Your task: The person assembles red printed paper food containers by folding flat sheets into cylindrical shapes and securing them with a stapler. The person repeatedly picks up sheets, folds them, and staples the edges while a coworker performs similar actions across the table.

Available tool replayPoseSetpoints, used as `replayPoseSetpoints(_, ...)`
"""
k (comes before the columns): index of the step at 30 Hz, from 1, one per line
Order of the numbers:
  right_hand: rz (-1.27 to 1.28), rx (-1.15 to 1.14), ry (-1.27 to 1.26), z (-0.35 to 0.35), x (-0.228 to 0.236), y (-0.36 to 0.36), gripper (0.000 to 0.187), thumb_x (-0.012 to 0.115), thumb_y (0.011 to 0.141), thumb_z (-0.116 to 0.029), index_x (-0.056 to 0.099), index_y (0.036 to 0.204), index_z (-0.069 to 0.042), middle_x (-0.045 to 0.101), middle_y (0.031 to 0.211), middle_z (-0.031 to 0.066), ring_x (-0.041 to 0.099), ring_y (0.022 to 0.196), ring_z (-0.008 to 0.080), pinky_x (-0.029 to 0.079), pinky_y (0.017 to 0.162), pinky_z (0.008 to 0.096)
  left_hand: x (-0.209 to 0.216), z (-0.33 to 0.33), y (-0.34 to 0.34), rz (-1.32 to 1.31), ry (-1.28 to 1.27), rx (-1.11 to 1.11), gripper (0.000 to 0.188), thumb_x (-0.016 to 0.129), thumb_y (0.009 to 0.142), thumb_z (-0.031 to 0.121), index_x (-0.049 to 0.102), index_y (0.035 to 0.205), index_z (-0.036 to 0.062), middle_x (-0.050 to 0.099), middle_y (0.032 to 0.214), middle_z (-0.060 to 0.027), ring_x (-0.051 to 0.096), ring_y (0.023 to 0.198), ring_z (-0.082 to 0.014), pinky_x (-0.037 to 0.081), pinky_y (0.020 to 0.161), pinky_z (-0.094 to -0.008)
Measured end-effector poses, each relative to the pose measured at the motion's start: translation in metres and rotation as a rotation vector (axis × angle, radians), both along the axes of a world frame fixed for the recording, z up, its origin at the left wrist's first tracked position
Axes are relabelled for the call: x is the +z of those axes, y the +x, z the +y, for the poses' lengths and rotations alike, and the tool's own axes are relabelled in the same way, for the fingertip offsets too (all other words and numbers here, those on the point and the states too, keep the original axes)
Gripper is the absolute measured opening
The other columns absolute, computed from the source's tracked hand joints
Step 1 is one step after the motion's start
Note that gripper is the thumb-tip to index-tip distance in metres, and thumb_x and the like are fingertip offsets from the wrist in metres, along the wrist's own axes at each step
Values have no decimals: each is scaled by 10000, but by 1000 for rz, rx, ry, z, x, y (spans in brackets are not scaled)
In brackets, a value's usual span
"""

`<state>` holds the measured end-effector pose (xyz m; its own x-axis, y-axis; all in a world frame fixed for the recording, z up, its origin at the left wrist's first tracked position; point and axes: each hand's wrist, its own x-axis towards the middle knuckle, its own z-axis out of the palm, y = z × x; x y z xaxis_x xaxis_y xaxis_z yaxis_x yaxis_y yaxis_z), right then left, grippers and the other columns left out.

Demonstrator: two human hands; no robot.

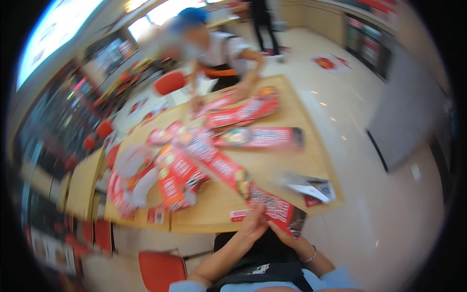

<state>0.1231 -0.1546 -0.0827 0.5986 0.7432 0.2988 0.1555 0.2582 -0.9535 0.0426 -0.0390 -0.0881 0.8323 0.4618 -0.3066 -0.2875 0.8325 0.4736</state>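
Observation:
A long red printed paper strip with food pictures runs slantwise from the middle of the wooden table to its near edge, where I hold its near end. My left hand is closed on the strip's left edge. My right hand grips it from below, its fingers partly hidden behind the paper. Another red and white strip lies across the table beyond. Several more red strips are heaped to the left, some curled into white-backed loops. Motion blurs much of the picture.
Across the table a person in a blue cap bends over more red strips, both hands on them. A folded white and grey sheet lies near the right edge. A red chair stands near left; a grey panel stands right.

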Motion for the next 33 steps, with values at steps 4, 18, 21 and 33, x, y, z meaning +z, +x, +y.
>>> replayPoseSetpoints(4,-185,57,-203,-11,-12,8,290,577,950,-167,579,1193,-9,643,1131,106,614,1032,226,471,893,329,-6,-2,17,-50,-26,-50,356,672,882,207,548,1197,94,628,1158,-65,599,1074,-215,462,981,-450)
replayPoseSetpoints(18,-171,-59,49,4,-3,24,62,628,862,-38,639,915,-8,635,924,133,608,823,245,486,728,314,-27,0,9,-63,-110,-57,338,652,851,447,591,1051,182,645,987,-10,594,987,-192,447,934,-415)
replayPoseSetpoints(21,-113,-71,55,1,4,22,60,619,872,-28,647,924,-14,645,962,108,611,872,210,485,767,310,-25,7,5,-106,-128,-49,403,649,857,431,566,1148,164,625,1109,-29,562,1088,-208,417,990,-414)
replayPoseSetpoints(33,449,87,455,-66,-11,70,29,552,927,-36,540,920,-61,620,953,100,581,956,218,479,883,375,41,103,-29,-282,1,275,306,611,923,274,580,1193,134,615,1222,-36,561,1140,-194,415,1023,-445)
